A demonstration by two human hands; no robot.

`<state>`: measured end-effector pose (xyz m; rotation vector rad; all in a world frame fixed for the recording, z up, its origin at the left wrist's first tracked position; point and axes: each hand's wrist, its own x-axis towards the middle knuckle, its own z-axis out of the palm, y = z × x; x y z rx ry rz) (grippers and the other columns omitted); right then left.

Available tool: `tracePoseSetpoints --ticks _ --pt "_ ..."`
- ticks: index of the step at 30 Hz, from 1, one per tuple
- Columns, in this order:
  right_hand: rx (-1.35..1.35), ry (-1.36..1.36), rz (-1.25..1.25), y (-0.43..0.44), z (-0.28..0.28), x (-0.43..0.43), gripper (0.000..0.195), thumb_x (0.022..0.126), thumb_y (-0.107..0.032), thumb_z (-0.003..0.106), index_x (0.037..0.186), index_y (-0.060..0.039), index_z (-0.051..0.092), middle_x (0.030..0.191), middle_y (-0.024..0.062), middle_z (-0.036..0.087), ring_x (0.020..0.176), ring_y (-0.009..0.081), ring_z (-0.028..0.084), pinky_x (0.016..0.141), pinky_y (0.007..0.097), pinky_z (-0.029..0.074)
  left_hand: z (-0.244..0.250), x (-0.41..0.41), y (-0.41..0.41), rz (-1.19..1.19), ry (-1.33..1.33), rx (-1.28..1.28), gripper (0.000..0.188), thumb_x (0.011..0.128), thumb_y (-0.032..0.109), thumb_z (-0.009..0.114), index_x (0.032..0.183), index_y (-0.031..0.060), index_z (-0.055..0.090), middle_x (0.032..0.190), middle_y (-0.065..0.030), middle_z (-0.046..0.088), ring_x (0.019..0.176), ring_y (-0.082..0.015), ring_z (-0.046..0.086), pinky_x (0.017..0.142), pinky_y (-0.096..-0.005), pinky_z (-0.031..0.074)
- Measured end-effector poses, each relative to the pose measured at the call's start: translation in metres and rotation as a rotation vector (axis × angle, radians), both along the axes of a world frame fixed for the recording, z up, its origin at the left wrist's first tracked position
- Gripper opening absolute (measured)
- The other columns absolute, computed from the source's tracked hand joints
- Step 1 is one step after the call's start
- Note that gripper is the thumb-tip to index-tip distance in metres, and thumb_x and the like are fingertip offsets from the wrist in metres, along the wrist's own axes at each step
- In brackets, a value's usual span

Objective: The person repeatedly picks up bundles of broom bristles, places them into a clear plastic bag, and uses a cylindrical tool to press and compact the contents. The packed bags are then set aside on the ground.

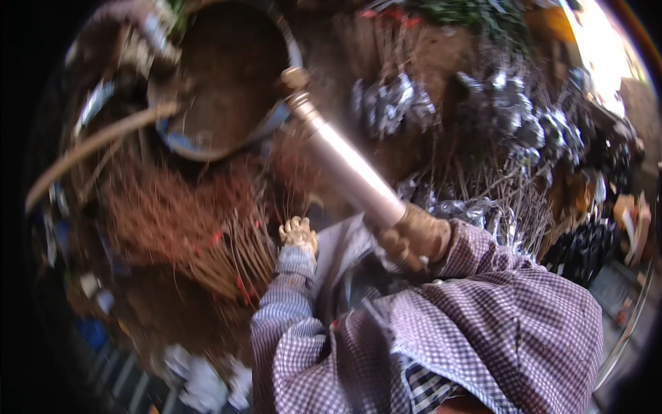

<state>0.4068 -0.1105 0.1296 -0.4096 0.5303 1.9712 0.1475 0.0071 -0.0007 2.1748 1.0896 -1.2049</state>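
My right hand [421, 235], covered in mud, is shut around the lower end of a shiny, pale metallic cylinder [357, 173]. The cylinder slants up and left, and its narrower ringed neck ends in a brownish knob close to the rim of a large round basin [207, 154]. My left hand [298, 234], also muddy, has its fingers apart and nothing visible in them. It lies just right of a big bundle of thin plants [227, 253] with reddish twiggy tops and several red ties. Whether it touches them I cannot tell. Motion blurs the picture.
Bundles with silvery plastic-wrapped bases [395, 106] stand at upper right; more wrapped stems [517, 116] lie further right. A curved wooden handle [103, 137] reaches the basin from the left. Black plastic [582, 251] lies at right, crumpled white plastic [199, 380] at lower left, green foliage [476, 20] at top.
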Motion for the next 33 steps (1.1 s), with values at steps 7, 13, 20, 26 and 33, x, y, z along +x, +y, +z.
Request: tracePoseSetpoints --ticks 7,13,20,26,33 --pt "-0.643 0.292 0.01 -0.032 -0.16 -0.087 0.026 0.099 -0.027 0.042 0.079 -0.0109 0.047 0.061 -0.0045 0.046 0.049 0.0064 0.044 0.046 0.0242 0.041 -0.11 -0.153 -0.056 0.877 0.294 -0.209 0.04 0.096 0.025 0.055 0.133 0.0097 0.052 0.138 -0.0133 0.052 0.126 -0.033 0.051 0.106 -0.0428 0.042" --pt "-0.673 0.039 0.249 -0.08 -0.225 -0.116 0.015 0.092 -0.024 0.042 0.087 -0.0104 0.047 0.063 -0.0061 0.042 0.05 0.0067 0.037 0.048 0.0243 0.035 -0.272 -0.189 -0.065 1.008 -0.324 0.066 0.03 0.093 0.02 0.056 0.12 0.0067 0.062 0.114 -0.0181 0.067 0.107 -0.0369 0.063 0.093 -0.0422 0.049" --pt "-0.845 0.048 0.189 -0.088 -0.234 -0.137 0.029 0.098 -0.035 0.05 0.096 -0.0066 0.053 0.065 -0.0059 0.047 0.049 0.0047 0.04 0.046 0.023 0.036 -0.384 -0.13 0.055 0.981 -0.261 0.189 0.061 0.084 0.023 0.072 0.136 0.0089 0.045 0.136 -0.0193 0.051 0.128 -0.0345 0.048 0.108 -0.043 0.038" --pt "-0.922 0.134 0.154 -0.087 -0.24 -0.141 0.024 0.099 -0.029 0.048 0.096 -0.0048 0.052 0.063 -0.0035 0.048 0.048 0.0056 0.041 0.043 0.0214 0.036 -0.406 -0.096 0.084 0.91 0.13 -0.025 0.077 0.088 0.036 0.067 0.15 0.0154 0.025 0.146 -0.0225 0.04 0.132 -0.0384 0.043 0.11 -0.0476 0.038" --pt "-1.0 0.127 0.079 -0.09 -0.234 -0.14 0.018 0.101 -0.026 0.044 0.096 -0.0093 0.049 0.063 -0.0029 0.048 0.046 0.0062 0.043 0.042 0.0226 0.037 -0.361 -0.129 0.09 1.152 -0.11 -0.24 0.06 0.09 0.035 0.065 0.134 -0.0031 0.049 0.132 -0.0232 0.055 0.122 -0.0362 0.054 0.105 -0.0434 0.04"
